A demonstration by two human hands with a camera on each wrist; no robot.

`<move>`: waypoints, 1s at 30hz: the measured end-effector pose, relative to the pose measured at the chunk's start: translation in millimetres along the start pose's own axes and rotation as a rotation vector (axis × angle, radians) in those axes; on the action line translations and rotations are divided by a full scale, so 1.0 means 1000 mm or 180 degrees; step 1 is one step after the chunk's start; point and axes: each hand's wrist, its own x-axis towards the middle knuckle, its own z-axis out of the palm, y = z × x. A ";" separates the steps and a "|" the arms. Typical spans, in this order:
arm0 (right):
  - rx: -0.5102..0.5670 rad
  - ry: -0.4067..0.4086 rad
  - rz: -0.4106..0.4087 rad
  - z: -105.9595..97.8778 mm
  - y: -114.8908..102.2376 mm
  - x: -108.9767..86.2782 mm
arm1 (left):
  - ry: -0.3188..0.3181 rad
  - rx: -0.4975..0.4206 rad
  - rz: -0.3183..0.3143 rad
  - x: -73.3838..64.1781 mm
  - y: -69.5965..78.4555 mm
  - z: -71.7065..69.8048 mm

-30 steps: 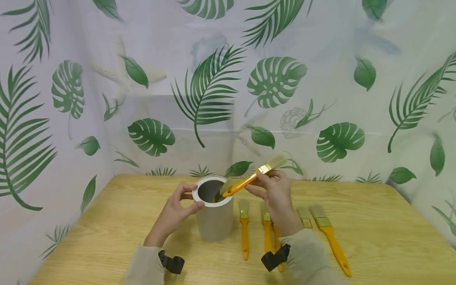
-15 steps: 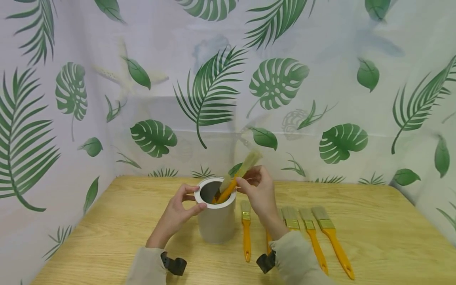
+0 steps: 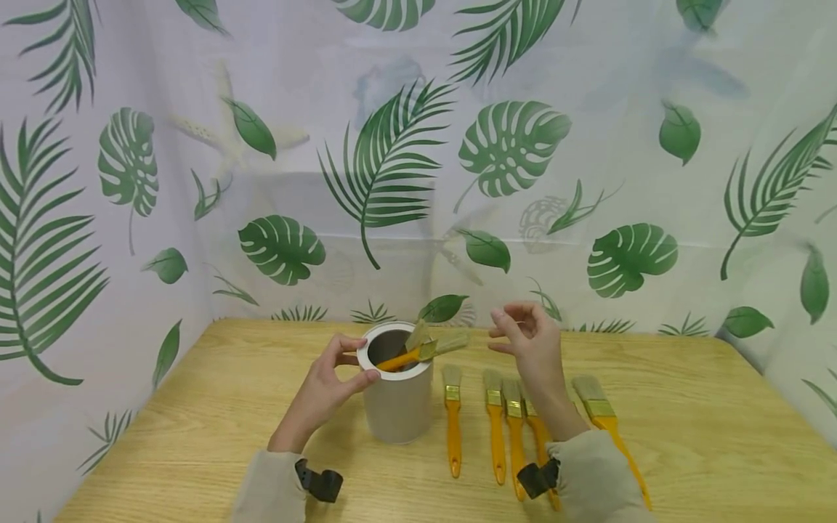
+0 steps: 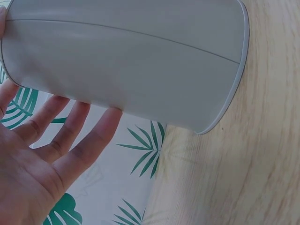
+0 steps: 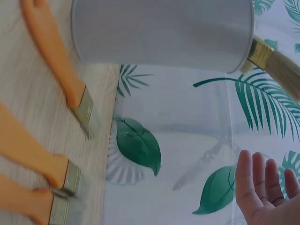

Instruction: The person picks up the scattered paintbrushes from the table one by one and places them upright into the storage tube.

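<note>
A grey cylindrical container (image 3: 397,410) with a white rim stands upright on the table. My left hand (image 3: 323,396) holds it at the rim from the left, the thumb in front and a finger behind; in the left wrist view, more fingertips (image 4: 112,115) touch its side. Inside, a paintbrush (image 3: 428,350) with an orange handle leans steeply to the right over the rim, bristles outward. Behind it, another brush's bristles (image 3: 416,334) show; its handle is mostly hidden. My right hand (image 3: 532,341), right of the container and apart from it, holds nothing, its fingers loosely bent.
Several orange-handled paintbrushes lie on the wooden table (image 3: 196,407), bristles away from me: one (image 3: 453,421) just right of the container, a cluster (image 3: 514,428) partly under my right forearm, and a wide one (image 3: 595,399) farther right. A leaf-print curtain (image 3: 392,181) hangs behind.
My right hand has lowered the paintbrush handle-first into the container, let go of it and drawn back to the right. The brush now tilts over the rim. The left hand stays on the container.
</note>
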 end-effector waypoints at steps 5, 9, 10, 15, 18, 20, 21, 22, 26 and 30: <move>0.0166 -0.0385 -0.0103 -0.005 0.002 -0.005 | 0.0017 0.0000 0.0011 0.000 0.000 -0.001; 0.0310 -0.0917 0.0025 0.001 0.002 -0.009 | 0.0009 -0.0087 0.0035 0.000 -0.001 0.000; 0.0339 -0.1010 0.0066 0.003 0.001 -0.010 | -0.0001 -0.0120 0.0036 0.000 -0.002 0.001; 0.0378 -0.1120 0.0152 0.006 -0.001 -0.011 | -0.0005 -0.0165 0.0038 0.000 -0.003 0.004; 0.0293 -0.1052 0.0196 0.001 -0.002 -0.011 | 0.0011 -0.0145 0.0032 0.000 -0.002 0.004; 0.0213 -0.1011 0.0235 -0.008 -0.002 -0.009 | 0.0010 -0.0137 0.0029 0.000 -0.002 0.003; 0.0163 -0.0983 0.0234 -0.015 -0.001 -0.008 | 0.0005 -0.0143 0.0028 0.000 -0.002 0.003; 0.0092 -0.0946 0.0249 -0.022 0.000 -0.007 | 0.0005 -0.0148 0.0022 0.000 -0.002 0.003; -0.0299 -0.0807 0.0364 -0.062 0.006 -0.001 | 0.0006 -0.0169 0.0004 0.000 -0.002 0.002; -0.0773 -0.0628 0.0599 -0.106 0.009 0.002 | 0.0018 -0.0146 -0.0013 0.000 -0.002 0.002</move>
